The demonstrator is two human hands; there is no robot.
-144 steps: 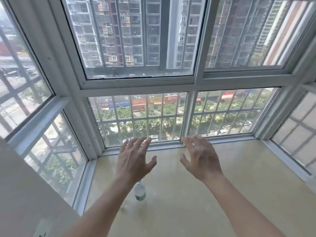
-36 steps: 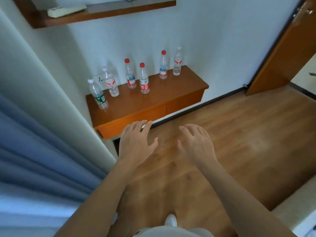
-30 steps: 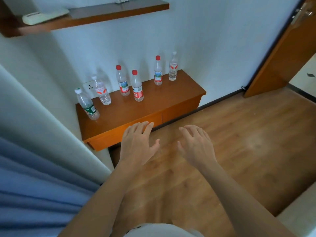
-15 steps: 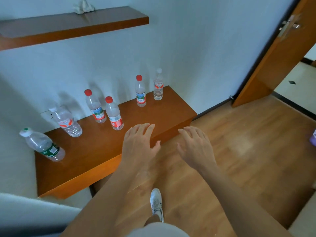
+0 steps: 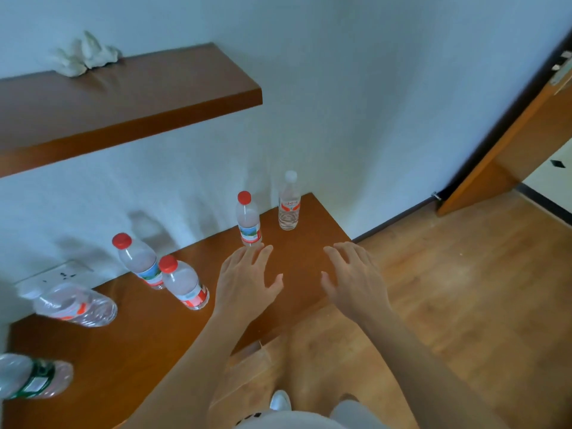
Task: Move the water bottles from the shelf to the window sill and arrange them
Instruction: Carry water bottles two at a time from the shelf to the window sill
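Several clear water bottles stand on a low brown wooden shelf (image 5: pixel 133 351) against the white wall. A red-capped bottle (image 5: pixel 248 218) stands just beyond my left fingertips. A white-capped bottle with a red label (image 5: pixel 288 202) is at the shelf's far right. Two red-capped bottles (image 5: pixel 140 262) (image 5: pixel 184 283) stand together left of my left hand. At the left edge are a white-capped bottle (image 5: pixel 74 305) and a green-labelled bottle (image 5: pixel 31 377). My left hand (image 5: pixel 246 281) hovers over the shelf, fingers spread, holding nothing. My right hand (image 5: pixel 356 278) hovers beside it, empty. The window sill is out of view.
A second brown shelf (image 5: pixel 123 103) hangs higher on the wall, carrying a crumpled white cloth (image 5: pixel 85 54). A wall socket (image 5: pixel 55 275) sits behind the left bottles. A wooden door (image 5: pixel 526 134) stands open at the right. Wooden floor (image 5: pixel 464 289) lies below, with my white shoe (image 5: pixel 280 400).
I turned from the window sill to the shelf and stepped closer. Both hands, still empty, now reach over the shelf top, with the left near the red-capped bottle.
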